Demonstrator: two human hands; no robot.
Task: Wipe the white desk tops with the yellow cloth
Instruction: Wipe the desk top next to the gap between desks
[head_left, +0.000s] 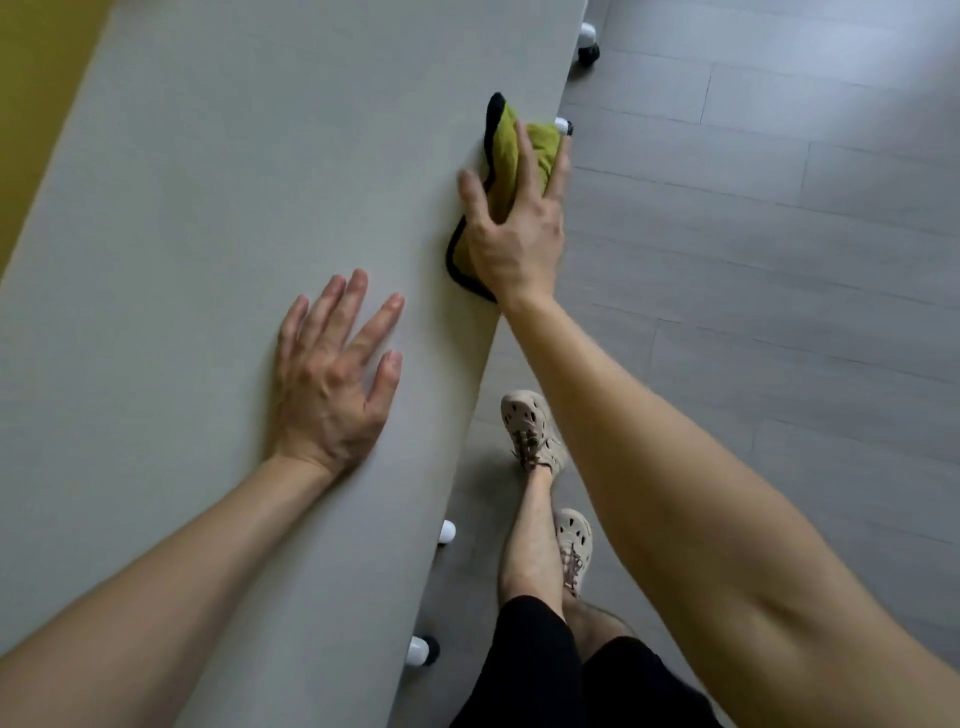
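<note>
A long white desk top (208, 208) runs from the lower left up to the top middle. The yellow cloth (511, 150), edged in black, lies bunched at the desk's right edge. My right hand (514, 234) presses on the cloth with fingers spread over it, some fingers reaching past the desk edge. Flat on the desk, nearer to me, rests my left hand (332, 379), fingers apart and holding nothing.
Grey plank floor (753, 234) lies to the right of the desk. My legs and beige shoes (535, 431) stand close to the desk edge. White and black desk feet or casters (588, 44) show below the edge. A yellow wall (36, 78) borders the far left.
</note>
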